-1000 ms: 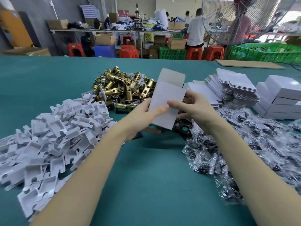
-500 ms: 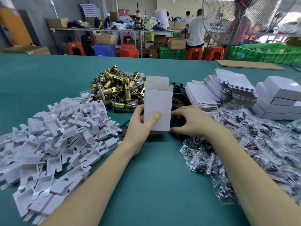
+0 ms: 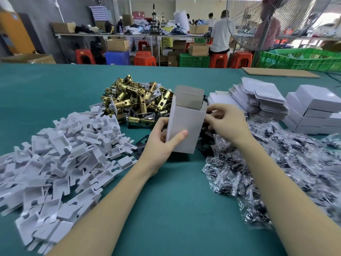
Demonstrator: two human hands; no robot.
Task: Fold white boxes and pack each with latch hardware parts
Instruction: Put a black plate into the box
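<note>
Box in hand: white box [image 3: 186,130] upright above worktop [image 3: 166,209], top flap open, unfilled.
Left hand [image 3: 158,145]: grips box.
Right hand [image 3: 227,122]: fingers curled beside box; grip unclear.
Done: finished boxes [image 3: 317,108] stacked right.
Left: brass latches [image 3: 136,100], flat blanks [image 3: 262,97].
</note>
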